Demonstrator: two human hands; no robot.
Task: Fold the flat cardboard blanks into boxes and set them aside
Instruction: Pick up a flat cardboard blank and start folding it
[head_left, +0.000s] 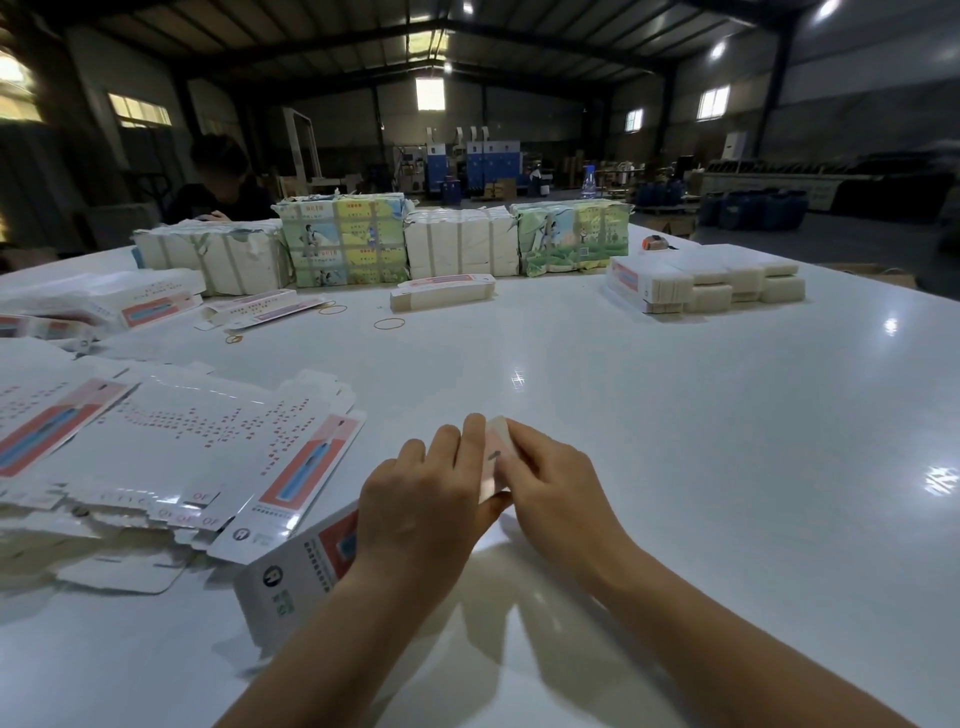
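Observation:
A long white box with a red and blue print (306, 566) lies slanted on the white table (675, 467) in front of me. My left hand (426, 509) grips its far part from the left. My right hand (550, 483) pinches the box's end flap from the right. A spread pile of flat printed blanks (171, 447) lies to the left of my hands. Folded boxes (130, 301) sit heaped at the far left.
Wrapped bundles of blanks (343, 244) line the table's far side, with a white stack (701, 286) at the right and a narrow stack (441, 293) in the middle. Rubber bands (388, 324) lie loose. A person (218, 182) sits behind the bundles at the left.

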